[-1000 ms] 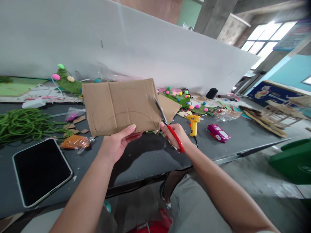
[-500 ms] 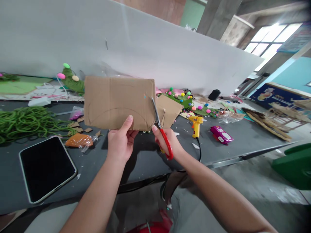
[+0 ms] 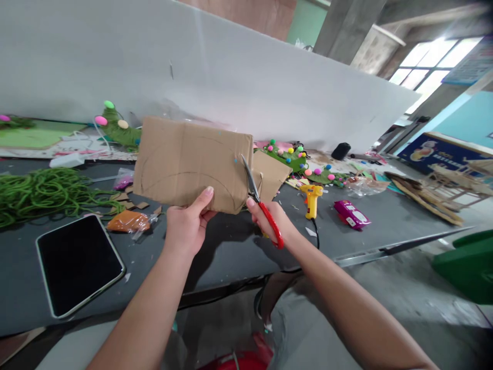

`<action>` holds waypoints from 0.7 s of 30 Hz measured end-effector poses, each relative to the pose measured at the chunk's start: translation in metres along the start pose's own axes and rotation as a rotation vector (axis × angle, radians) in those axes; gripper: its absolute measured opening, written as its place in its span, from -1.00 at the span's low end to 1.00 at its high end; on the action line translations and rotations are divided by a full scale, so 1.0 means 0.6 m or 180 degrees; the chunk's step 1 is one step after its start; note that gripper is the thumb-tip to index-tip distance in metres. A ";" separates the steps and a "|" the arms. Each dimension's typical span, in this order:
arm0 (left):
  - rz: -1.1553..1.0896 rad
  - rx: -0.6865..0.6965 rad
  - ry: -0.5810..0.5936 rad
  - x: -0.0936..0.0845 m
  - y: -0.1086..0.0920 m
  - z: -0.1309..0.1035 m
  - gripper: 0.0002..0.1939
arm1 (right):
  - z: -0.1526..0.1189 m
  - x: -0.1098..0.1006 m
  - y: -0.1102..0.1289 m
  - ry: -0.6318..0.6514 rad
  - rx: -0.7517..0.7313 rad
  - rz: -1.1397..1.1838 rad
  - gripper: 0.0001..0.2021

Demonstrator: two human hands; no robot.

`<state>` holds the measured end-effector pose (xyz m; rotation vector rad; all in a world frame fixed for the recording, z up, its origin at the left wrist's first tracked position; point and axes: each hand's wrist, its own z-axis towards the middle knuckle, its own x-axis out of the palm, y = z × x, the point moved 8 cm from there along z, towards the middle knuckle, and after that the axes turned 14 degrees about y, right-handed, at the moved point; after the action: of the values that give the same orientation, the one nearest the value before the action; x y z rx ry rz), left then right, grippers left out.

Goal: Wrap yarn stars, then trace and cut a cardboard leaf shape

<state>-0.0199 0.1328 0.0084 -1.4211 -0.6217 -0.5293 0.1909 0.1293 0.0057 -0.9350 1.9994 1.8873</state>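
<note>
A rectangular piece of brown cardboard (image 3: 196, 162) with curved pencil lines is raised above the dark table. My left hand (image 3: 187, 223) grips its lower edge, thumb on the front face and fingers behind. My right hand (image 3: 271, 218) is closed on red-handled scissors (image 3: 271, 218); one metal blade shows in front of the cardboard's right edge, pointing up and left. The other blade is hidden. Behind my right hand, another cardboard piece (image 3: 269, 172) lies on the table.
On the dark table (image 3: 231, 257) are a tablet (image 3: 79, 264), green cord (image 3: 42, 192), an orange packet (image 3: 128, 221), a yellow glue gun (image 3: 313, 200) and a purple packet (image 3: 351, 215). Green shapes with coloured pompoms (image 3: 288, 156) lie behind. A white panel (image 3: 269, 87) stands along the back.
The cardboard has tilted, its right side lower, and shifted slightly right. My right hand and the scissors have moved slightly right with it.
</note>
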 end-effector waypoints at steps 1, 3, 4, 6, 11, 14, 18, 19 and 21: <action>-0.0002 -0.0014 0.0008 0.000 0.001 0.001 -0.62 | 0.000 0.000 -0.001 0.0008 -0.0014 0.0022 -0.34; -0.0021 -0.0020 0.0024 0.001 0.001 0.002 -0.63 | -0.002 -0.001 -0.001 -0.0033 -0.0038 0.0094 -0.35; -0.0030 -0.0017 0.0027 0.002 0.001 0.002 -0.63 | -0.002 -0.002 -0.001 -0.0086 -0.0045 0.0126 -0.35; -0.0045 -0.0010 0.0015 0.002 0.001 0.002 -0.65 | -0.002 -0.003 0.000 -0.0181 -0.0036 0.0170 -0.35; -0.0042 -0.0017 -0.0002 0.001 0.001 0.002 -0.63 | 0.002 0.003 0.000 -0.0185 -0.0045 0.0249 -0.34; -0.0032 -0.0034 0.0028 0.002 0.005 0.002 -0.60 | 0.003 0.003 -0.002 -0.0120 -0.0049 0.0294 -0.33; -0.0006 -0.0034 0.0059 0.003 0.009 0.004 -0.58 | 0.005 0.000 -0.004 -0.0065 -0.0023 0.0347 -0.32; -0.0002 -0.0028 0.0063 0.003 0.010 0.004 -0.58 | 0.006 0.000 -0.004 -0.0054 -0.0032 0.0361 -0.32; 0.0001 -0.0026 0.0077 0.003 0.010 0.005 -0.58 | 0.007 0.000 -0.003 -0.0038 -0.0042 0.0394 -0.31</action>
<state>-0.0148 0.1362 0.0055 -1.4204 -0.6007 -0.5486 0.1909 0.1336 0.0036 -0.8186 2.0844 1.9672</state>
